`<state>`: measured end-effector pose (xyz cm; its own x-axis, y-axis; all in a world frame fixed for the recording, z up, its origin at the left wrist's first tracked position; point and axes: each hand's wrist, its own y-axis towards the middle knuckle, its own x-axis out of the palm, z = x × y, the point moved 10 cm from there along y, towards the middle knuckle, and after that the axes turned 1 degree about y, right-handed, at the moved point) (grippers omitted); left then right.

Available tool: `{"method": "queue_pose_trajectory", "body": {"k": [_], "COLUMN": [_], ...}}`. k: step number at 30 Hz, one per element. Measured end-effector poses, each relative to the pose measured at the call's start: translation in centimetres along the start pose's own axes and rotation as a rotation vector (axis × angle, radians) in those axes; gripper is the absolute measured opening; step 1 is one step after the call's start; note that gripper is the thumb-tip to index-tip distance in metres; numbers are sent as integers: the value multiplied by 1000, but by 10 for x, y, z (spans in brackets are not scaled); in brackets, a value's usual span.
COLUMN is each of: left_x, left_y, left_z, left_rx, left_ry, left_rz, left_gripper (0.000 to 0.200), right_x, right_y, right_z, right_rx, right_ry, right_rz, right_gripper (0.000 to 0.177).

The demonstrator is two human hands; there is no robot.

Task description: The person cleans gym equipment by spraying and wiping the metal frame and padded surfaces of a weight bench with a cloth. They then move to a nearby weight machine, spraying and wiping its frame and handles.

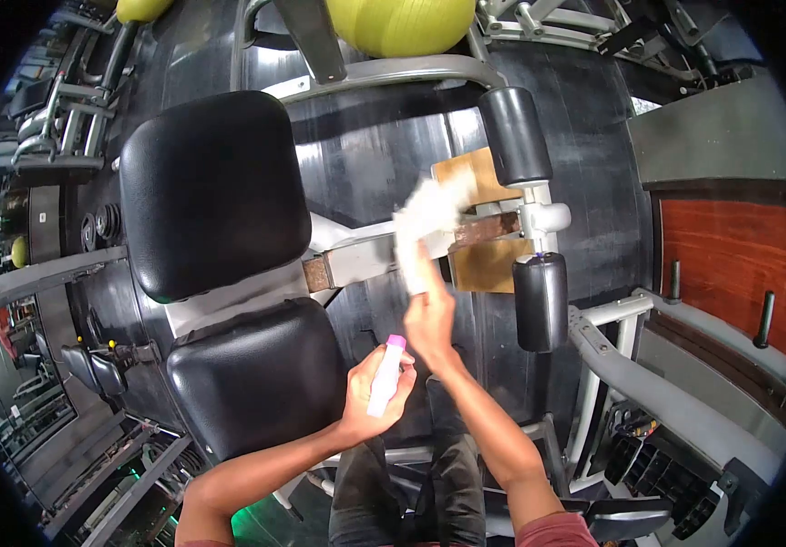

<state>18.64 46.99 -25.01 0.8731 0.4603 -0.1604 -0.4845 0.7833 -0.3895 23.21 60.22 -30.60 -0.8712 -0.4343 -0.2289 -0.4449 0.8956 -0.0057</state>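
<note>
My left hand is wrapped round a small white bottle with a pink top, held tilted close in front of my body. A white cloth, smeared by motion, hangs from the fingers of my right hand. That cloth overlaps the grey metal beam of an exercise bench in this view. Left of my hands are the bench's two black pads, a larger one and a nearer one. Past the cloth, black foam rollers sit at the beam's right end.
Wooden blocks lie under the beam on the dark floor. A yellow-green exercise ball rests at the far side behind a grey frame. Grey machine bars stand close on the right, and a mirror is at the left.
</note>
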Motion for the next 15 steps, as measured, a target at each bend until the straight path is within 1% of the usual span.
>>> {"method": "queue_pose_trajectory", "body": {"k": [2, 4, 5, 7, 8, 10, 11, 13, 15], "left_x": [-1, -2, -2, -3, -3, -2, -2, -4, -5], "left_y": [1, 0, 2, 3, 2, 2, 3, 4, 5], "left_z": [-3, 3, 4, 1, 0, 0, 0, 2, 3], "left_rx": [-5, 40, 18, 11, 3, 3, 3, 9, 14], "left_ry": [-22, 53, 54, 35, 10, 1, -5, 17, 39], "left_rz": [14, 24, 12, 17, 25, 18, 13, 23, 24], "left_gripper": [14, 14, 15, 15, 16, 16, 16, 16, 16], "right_x": [49, 89, 93, 101, 99, 100, 98, 93, 76], "right_y": [-1, -10, -10, -5, -4, -6, -5, -11, -12], "right_z": [-27, -38, -38, -35, -34, -42, -40, -35, -22], "right_rx": [-308, -443, -438, -369, -366, -518, -523, -604, -640], "right_ry": [-194, -408, -405, -519, -521, -599, -598, -588, -579], "right_rz": [-289, -387, -387, -461, -467, -470, -474, -495, -510], "right_gripper": [60, 58, 58, 54, 54, 51, 51, 52, 53]}}
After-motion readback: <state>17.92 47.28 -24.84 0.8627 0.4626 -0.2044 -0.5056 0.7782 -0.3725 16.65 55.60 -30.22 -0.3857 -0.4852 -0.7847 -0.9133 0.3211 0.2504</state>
